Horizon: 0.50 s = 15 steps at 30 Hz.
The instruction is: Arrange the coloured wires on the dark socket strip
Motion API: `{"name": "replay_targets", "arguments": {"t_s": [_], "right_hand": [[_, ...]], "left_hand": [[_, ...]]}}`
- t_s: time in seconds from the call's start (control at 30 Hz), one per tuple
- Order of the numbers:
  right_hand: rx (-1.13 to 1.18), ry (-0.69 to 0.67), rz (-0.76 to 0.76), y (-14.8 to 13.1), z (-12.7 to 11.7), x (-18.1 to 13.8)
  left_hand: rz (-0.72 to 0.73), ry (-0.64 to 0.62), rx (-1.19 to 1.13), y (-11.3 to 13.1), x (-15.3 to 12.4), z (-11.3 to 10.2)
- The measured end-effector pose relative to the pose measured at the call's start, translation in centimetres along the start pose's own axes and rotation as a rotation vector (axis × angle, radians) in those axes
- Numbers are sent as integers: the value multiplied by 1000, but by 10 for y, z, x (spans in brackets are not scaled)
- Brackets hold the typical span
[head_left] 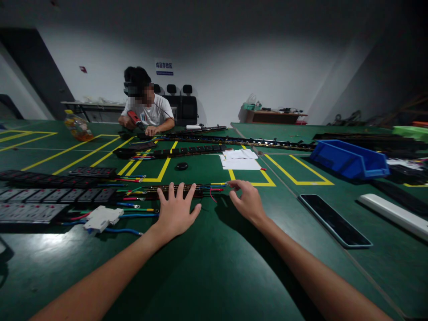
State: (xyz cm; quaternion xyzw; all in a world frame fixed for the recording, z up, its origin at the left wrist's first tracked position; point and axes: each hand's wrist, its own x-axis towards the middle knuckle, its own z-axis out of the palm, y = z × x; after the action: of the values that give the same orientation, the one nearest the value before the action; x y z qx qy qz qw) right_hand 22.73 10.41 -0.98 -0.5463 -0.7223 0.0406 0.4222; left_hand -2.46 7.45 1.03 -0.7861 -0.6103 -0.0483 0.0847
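Note:
My left hand lies with its fingers spread across a long, narrow black strip with metal bars along it. Coloured wires come out of the strip's right end. There my right hand has its thumb and forefinger closed around the tip of a wire in yellow and blue. A red wire curls down just left of that hand. Beside my left wrist sits a white breaker-like block with blue, red and green cables. Black socket strips lie in rows at the left.
Across the green table, a co-worker holds a red power tool. More strips stretch along the far side. White papers, a blue bin, a phone and a white bar lie to the right.

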Motion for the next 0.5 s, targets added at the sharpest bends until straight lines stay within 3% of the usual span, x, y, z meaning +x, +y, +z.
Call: {"name": "replay_targets", "arguments": {"t_s": [0.2, 0.5], "right_hand": [[-127, -133, 17, 6, 4, -1], [175, 59, -42, -7, -5, 2]], "left_hand": [[-11, -2, 18, 3, -1, -3], [-2, 0, -6, -1, 0, 2]]}}
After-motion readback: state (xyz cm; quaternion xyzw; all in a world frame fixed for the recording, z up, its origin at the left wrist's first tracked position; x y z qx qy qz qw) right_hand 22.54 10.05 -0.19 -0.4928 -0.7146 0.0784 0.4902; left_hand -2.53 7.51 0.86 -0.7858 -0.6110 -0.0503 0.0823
